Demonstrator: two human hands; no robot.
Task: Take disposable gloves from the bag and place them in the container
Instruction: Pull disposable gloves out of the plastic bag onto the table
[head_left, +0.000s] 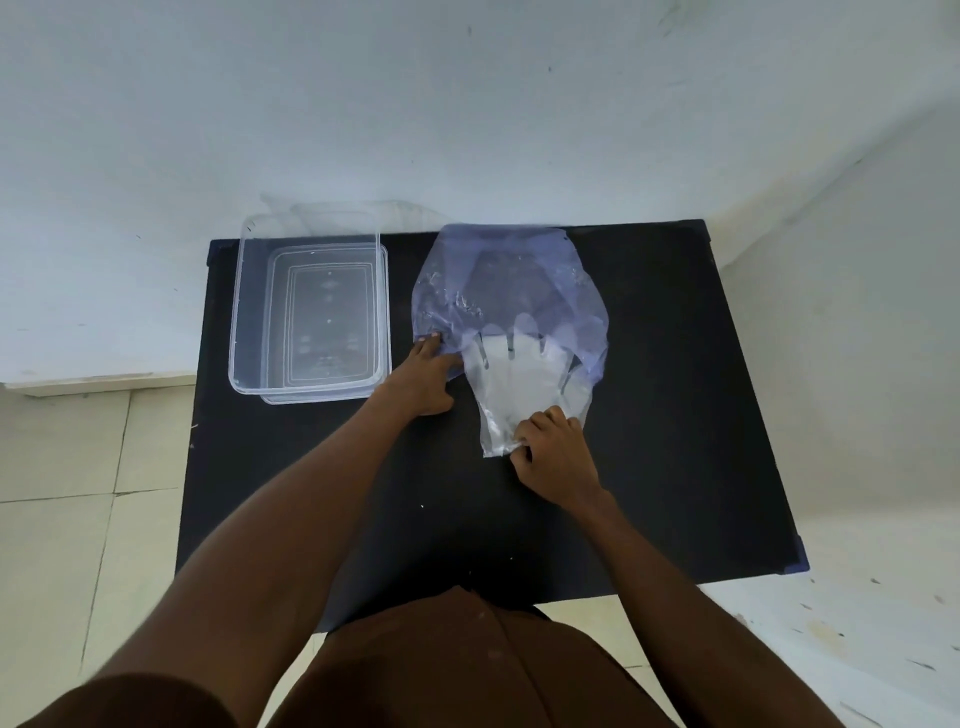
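Fig.: head view, mid-extraction. I see the clear rectangular plastic container (311, 317) at the far left of the black tabletop (675, 415), sitting on what looks like its own lid; its interior appears empty, so no glove delivered yet, as far as I can tell. Just right of it lies the translucent bluish plastic bag (511, 291), mouth toward me.

L/R roles:
- Left hand (428, 376): fingers closed on the bag's near-left edge, pinning it to the tabletop.
- Right hand (550, 447): clenched in a pinch on the cuff end of the thin clear disposable gloves (519, 384), which lie flat w/ fingers pointing away.

Glove position: cuff and palm are out on the tabletop; fingertips sit under or within the bag's mouth. I can't tell whether this is one glove or a stacked few.

Progress, my est.: early. Done: bag steadied, gloves gripped and mostly drawn clear. Left: free the fingertips, carry across the left hand to the container, drop in, repeat for whatever remains in the bag (contents deeper inside not readable through the film).
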